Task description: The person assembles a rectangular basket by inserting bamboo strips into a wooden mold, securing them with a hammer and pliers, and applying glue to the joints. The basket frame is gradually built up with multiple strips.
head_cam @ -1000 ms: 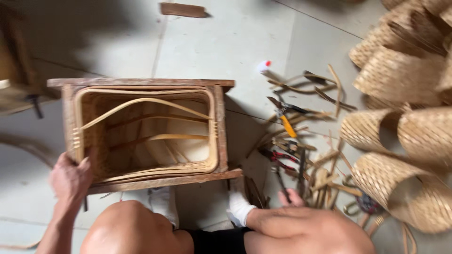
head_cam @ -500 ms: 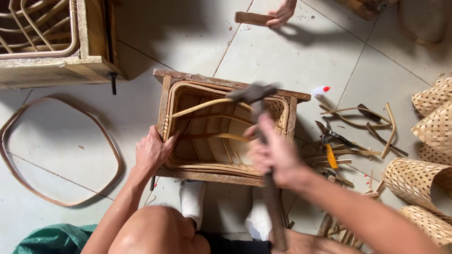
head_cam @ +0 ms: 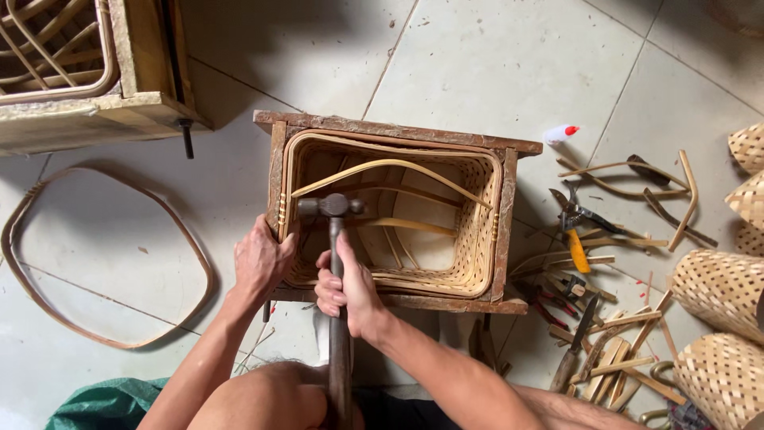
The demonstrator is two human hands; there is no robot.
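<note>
The right hand (head_cam: 348, 288) is closed tight around the handle of a hammer (head_cam: 332, 209), whose head hangs just above it over the near left corner of a woven basket (head_cam: 390, 215). The left hand (head_cam: 261, 263), just beside it, grips the wooden frame (head_cam: 394, 129) holding that basket. Pliers (head_cam: 574, 216) and cane strips (head_cam: 637, 175) lie well off to the right.
</note>
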